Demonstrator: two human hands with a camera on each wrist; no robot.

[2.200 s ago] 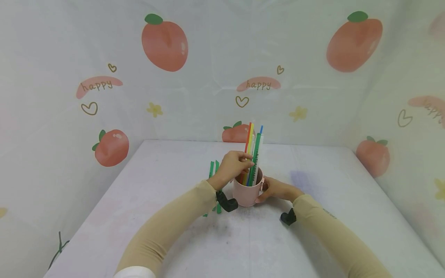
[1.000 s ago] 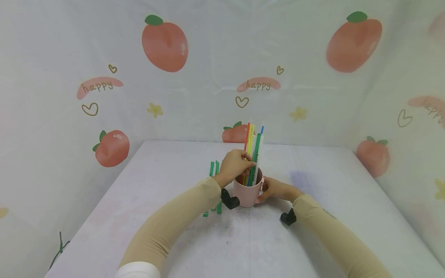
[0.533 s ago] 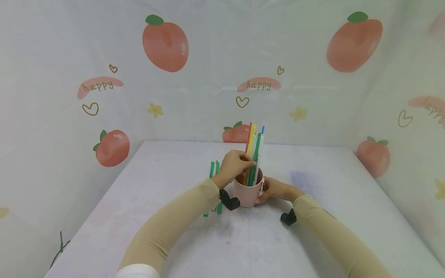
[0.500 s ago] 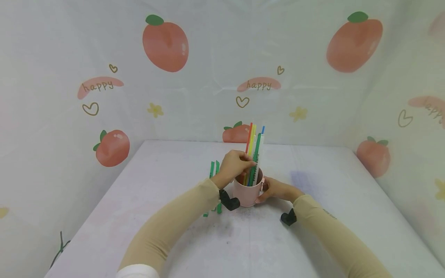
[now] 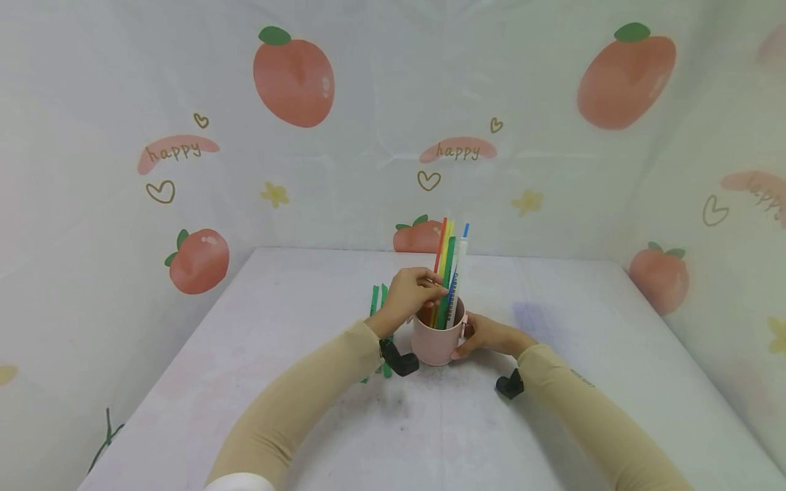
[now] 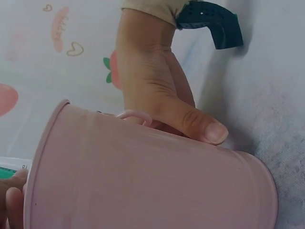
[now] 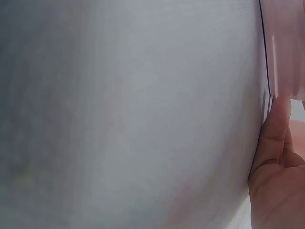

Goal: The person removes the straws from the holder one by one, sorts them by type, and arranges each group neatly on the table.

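Observation:
In the head view, a small pink bucket (image 5: 434, 346) stands upright on the table, with several long thin strips rising from it. Among these are a red strip (image 5: 440, 247), a green strip (image 5: 449, 259) with dark print, a white strip (image 5: 460, 266) and a blue-tipped one. My left hand (image 5: 406, 294) pinches the green strip between thumb and fingers just above the rim. Around the bucket's right side, my right hand (image 5: 488, 334) grips the wall near its handle. The left wrist view has the bucket (image 6: 152, 176) up close, the right thumb pressed along it.
Several green strips (image 5: 374, 300) lie on the table left of the bucket, partly hidden by the left forearm. A white cloth wall with printed fruit stands behind the table (image 5: 479, 436). A dark green cord (image 5: 107, 436) shows at the far left edge.
My left hand has shifted slightly left, and the green strip has swung left with it, away from the white strip. A blue strip now shows between them. The right hand stays put.

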